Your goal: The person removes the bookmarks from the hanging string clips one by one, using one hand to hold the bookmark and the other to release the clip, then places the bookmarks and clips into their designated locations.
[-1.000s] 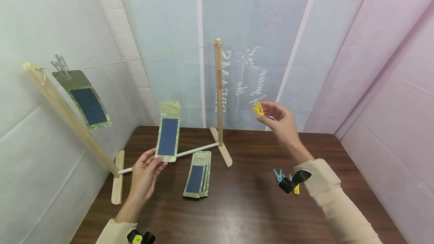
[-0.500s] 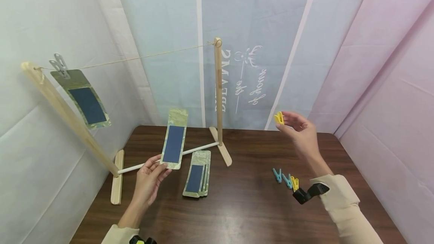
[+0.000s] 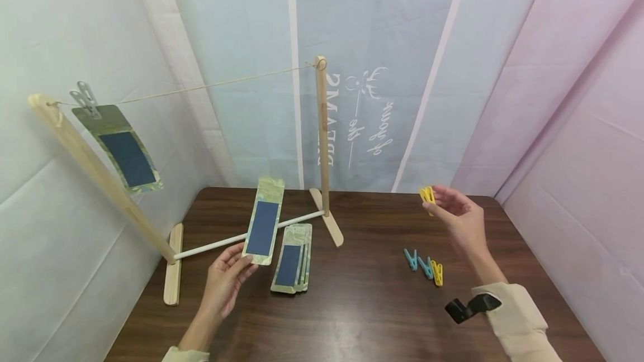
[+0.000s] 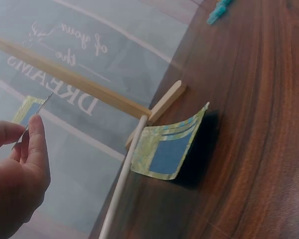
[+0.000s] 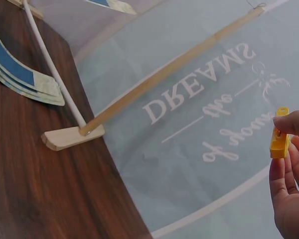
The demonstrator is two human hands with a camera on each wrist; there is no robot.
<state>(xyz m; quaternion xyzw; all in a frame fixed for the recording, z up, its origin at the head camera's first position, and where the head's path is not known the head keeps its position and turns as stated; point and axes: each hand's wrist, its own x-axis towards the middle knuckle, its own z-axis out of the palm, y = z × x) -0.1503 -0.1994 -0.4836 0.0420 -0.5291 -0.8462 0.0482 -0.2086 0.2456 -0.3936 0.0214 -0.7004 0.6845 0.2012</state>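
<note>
My left hand (image 3: 223, 284) pinches the lower end of a green patterned card (image 3: 264, 228) with a dark blue panel, held up above the table. Between thumb and fingers of my right hand (image 3: 462, 222) is a yellow clothespin (image 3: 427, 200), raised on the right side. A similar card (image 3: 128, 155) hangs from a string (image 3: 216, 84) at the left, under a grey clip (image 3: 86, 100). Several more cards (image 3: 290, 261) lie in a fanned stack near the table's middle. In the left wrist view the held card (image 4: 29, 112) shows nearly edge-on.
A wooden stand with a left post (image 3: 100, 166), a right post (image 3: 323, 138) and a white rod (image 3: 211, 246) carries the string. Two blue clothespins (image 3: 411, 260) and a yellow one (image 3: 437, 274) lie on the brown table (image 3: 352, 306). Fabric sheets (image 3: 241, 21) enclose the back and sides.
My left hand has lowered the card and brought it slightly right, towards the stack. The right hand has moved right and down with the yellow clothespin, uncovering the clothespins on the table.
</note>
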